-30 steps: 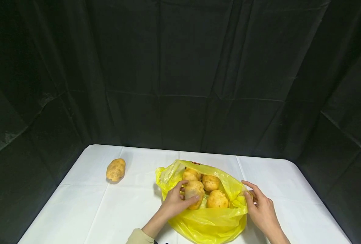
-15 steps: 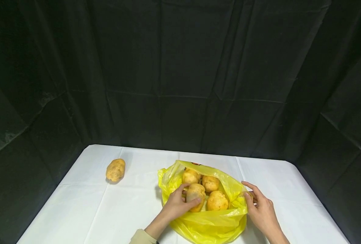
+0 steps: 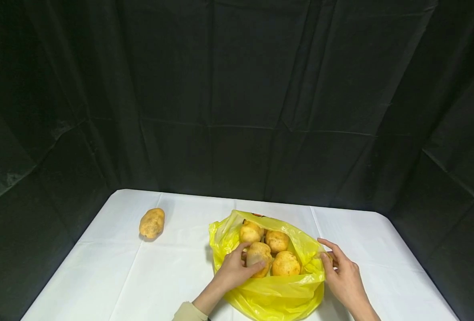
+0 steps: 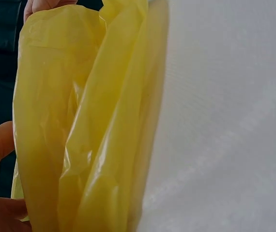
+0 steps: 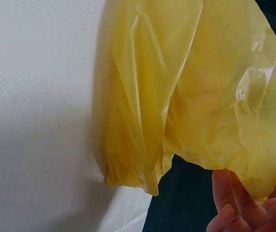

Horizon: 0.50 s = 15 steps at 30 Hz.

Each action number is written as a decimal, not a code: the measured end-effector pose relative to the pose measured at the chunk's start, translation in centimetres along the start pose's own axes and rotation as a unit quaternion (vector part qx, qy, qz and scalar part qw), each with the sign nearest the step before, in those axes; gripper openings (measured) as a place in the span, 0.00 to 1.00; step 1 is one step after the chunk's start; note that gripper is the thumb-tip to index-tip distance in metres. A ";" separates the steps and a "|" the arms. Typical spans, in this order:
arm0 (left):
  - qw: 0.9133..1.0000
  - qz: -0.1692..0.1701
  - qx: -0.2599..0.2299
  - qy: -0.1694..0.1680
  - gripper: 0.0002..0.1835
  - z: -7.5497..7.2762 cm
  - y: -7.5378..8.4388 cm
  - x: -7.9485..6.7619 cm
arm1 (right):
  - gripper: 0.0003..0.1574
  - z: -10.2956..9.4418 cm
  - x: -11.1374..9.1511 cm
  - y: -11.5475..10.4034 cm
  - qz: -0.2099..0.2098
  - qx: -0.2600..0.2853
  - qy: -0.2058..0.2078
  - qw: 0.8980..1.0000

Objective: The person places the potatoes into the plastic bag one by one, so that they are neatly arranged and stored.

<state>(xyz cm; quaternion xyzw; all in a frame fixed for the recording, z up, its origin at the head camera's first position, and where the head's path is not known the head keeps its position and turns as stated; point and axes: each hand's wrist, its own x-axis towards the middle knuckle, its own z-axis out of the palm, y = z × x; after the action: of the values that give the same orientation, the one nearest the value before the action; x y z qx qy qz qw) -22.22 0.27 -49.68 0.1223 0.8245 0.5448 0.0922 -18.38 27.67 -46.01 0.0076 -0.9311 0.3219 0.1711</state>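
A yellow plastic bag (image 3: 275,296) lies on the table with its mouth spread, and several potatoes show inside. My left hand (image 3: 234,269) reaches over the bag's left rim and grips a potato (image 3: 259,257) at the near left of the bag's mouth. Beside that one sit a round potato (image 3: 286,264), another potato (image 3: 277,241) and a potato (image 3: 251,231) at the back. On the right, my right hand (image 3: 343,274) pinches the bag's rim between thumb and fingers. In the left wrist view the bag (image 4: 80,121) hides the potatoes.
A single potato (image 3: 152,223) lies at the far left of the white-covered table (image 3: 100,276). Black cloth (image 3: 237,107) hangs behind the table and along both sides.
My left hand has moved slightly right with its potato, lower into the bag. The bag's left rim has shifted a little right too. My right hand stays in place.
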 end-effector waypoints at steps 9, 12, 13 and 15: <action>0.999 0.002 0.042 0.005 0.41 -0.1 0.1 0.1 | 0.22 0.2 0.0 -0.1 -0.003 0.003 0.001 1.000; 0.999 0.003 0.031 0.004 0.40 0.0 0.0 0.1 | 0.22 0.2 0.0 -0.1 -0.002 0.002 0.003 1.000; 1.000 0.003 0.027 0.005 0.40 0.0 0.0 0.0 | 0.22 0.3 0.0 -0.1 -0.001 0.002 0.003 1.000; 1.000 0.004 0.021 0.007 0.39 -0.1 -0.1 0.0 | 0.23 0.3 0.1 -0.2 -0.001 0.002 0.000 1.000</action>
<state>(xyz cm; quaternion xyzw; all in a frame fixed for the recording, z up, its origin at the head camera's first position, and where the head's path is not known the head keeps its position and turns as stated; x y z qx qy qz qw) -22.28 0.19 -49.75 0.1240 0.8360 0.5283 0.0813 -18.53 27.35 -46.12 0.0089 -0.9304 0.3238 0.1714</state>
